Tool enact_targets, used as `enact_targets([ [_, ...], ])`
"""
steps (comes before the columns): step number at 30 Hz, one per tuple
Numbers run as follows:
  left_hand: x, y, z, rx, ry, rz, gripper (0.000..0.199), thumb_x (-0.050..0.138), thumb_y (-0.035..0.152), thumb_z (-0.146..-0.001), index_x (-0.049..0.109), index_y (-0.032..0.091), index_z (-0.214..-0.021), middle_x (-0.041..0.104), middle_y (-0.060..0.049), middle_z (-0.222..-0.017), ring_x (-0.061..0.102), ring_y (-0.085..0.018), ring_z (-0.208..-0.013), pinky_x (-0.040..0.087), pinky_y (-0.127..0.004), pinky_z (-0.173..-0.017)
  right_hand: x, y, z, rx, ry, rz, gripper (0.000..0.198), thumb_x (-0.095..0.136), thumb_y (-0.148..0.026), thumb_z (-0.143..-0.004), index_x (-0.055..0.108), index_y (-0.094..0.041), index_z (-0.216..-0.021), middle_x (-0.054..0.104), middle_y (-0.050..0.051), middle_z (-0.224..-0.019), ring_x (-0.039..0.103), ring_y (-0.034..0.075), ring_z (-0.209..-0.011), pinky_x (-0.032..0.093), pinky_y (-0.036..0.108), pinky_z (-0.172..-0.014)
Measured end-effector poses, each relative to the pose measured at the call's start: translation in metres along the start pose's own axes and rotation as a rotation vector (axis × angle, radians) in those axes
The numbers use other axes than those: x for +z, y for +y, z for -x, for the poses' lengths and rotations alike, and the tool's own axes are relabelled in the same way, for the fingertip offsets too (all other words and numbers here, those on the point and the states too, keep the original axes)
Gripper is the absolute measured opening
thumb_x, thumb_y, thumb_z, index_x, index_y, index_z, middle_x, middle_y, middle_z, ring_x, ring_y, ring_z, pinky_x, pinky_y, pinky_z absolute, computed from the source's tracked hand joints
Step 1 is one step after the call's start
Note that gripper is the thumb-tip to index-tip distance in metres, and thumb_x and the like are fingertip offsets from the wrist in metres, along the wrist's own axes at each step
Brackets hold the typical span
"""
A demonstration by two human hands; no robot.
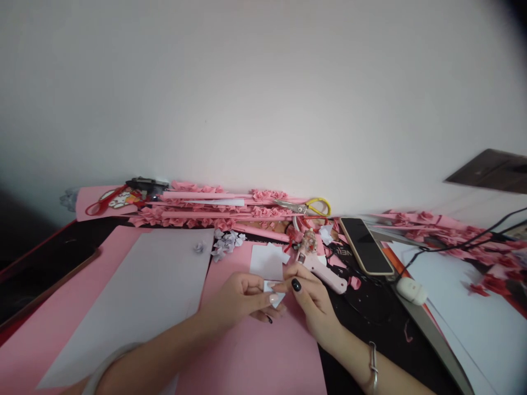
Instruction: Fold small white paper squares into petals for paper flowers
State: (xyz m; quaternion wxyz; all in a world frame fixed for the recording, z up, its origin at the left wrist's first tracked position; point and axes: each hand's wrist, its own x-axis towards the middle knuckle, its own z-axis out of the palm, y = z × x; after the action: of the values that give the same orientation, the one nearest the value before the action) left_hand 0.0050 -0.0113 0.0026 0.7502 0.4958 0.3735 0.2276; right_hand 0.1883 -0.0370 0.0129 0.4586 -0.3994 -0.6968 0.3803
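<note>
A small folded piece of white paper (pixel 278 299) is pinched between the thumb and fingers of my left hand (pixel 234 300). My right hand (pixel 313 307) meets it from the other side, its fingertips closed at the paper's upper right edge. Both hands are above a pink sheet (pixel 263 356). Just beyond them lie flat white paper squares (pixel 265 260). Small white paper flowers (pixel 227 244) sit in a pile to the upper left of those squares.
Behind stand pink paper flower stems (pixel 197 219) along the wall, with yellow-handled scissors (pixel 307 207) on top. A pink glue gun (pixel 327 272), a phone (pixel 366 247) and a white earbud case (pixel 411 291) lie right. A large white sheet (pixel 164 285) covers the left side.
</note>
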Motion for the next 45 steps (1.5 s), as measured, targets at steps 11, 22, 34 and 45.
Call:
enact_targets([
  [11, 0.0, 0.001, 0.0, 0.043, -0.016, 0.012, 0.033, 0.065, 0.042, -0.076, 0.067, 0.014, -0.092, 0.074, -0.009, -0.089, 0.069, -0.018, -0.075, 0.053, -0.03, -0.07, -0.002, -0.003, -0.002, 0.035, 0.003, 0.026, 0.052, 0.033, -0.049, -0.095, 0.071, -0.019, -0.072, 0.045, 0.004, -0.079, 0.048, 0.018, -0.072, 0.04, 0.03, -0.067],
  [22, 0.007, 0.0, 0.004, 0.049, -0.086, -0.099, 0.018, 0.057, 0.031, -0.082, 0.06, 0.014, -0.077, 0.072, -0.005, -0.073, 0.07, -0.018, -0.07, 0.053, -0.028, -0.065, 0.002, 0.007, -0.004, 0.124, -0.213, 0.204, 0.03, 0.044, -0.032, -0.093, 0.046, -0.019, -0.066, 0.043, -0.003, -0.058, 0.04, 0.012, -0.053, 0.033, 0.023, -0.051],
  [34, 0.009, 0.004, 0.006, 0.058, -0.097, -0.136, 0.014, 0.055, 0.028, -0.081, 0.052, 0.015, -0.075, 0.07, -0.005, -0.067, 0.068, -0.017, -0.06, 0.051, -0.027, -0.057, 0.002, 0.003, -0.004, 0.085, -0.273, 0.234, 0.036, 0.04, -0.028, -0.093, 0.038, -0.02, -0.058, 0.037, -0.004, -0.053, 0.035, 0.011, -0.048, 0.028, 0.023, -0.049],
  [45, 0.008, 0.0, 0.007, 0.296, 0.134, -0.489, 0.023, 0.047, 0.021, -0.081, 0.039, 0.019, -0.06, 0.042, 0.007, -0.051, 0.043, -0.008, -0.045, 0.033, -0.02, -0.045, 0.002, 0.006, 0.003, -0.033, -0.127, 0.306, 0.019, 0.039, -0.021, -0.093, 0.045, -0.019, -0.075, 0.045, -0.002, -0.068, 0.042, 0.013, -0.06, 0.032, 0.024, -0.058],
])
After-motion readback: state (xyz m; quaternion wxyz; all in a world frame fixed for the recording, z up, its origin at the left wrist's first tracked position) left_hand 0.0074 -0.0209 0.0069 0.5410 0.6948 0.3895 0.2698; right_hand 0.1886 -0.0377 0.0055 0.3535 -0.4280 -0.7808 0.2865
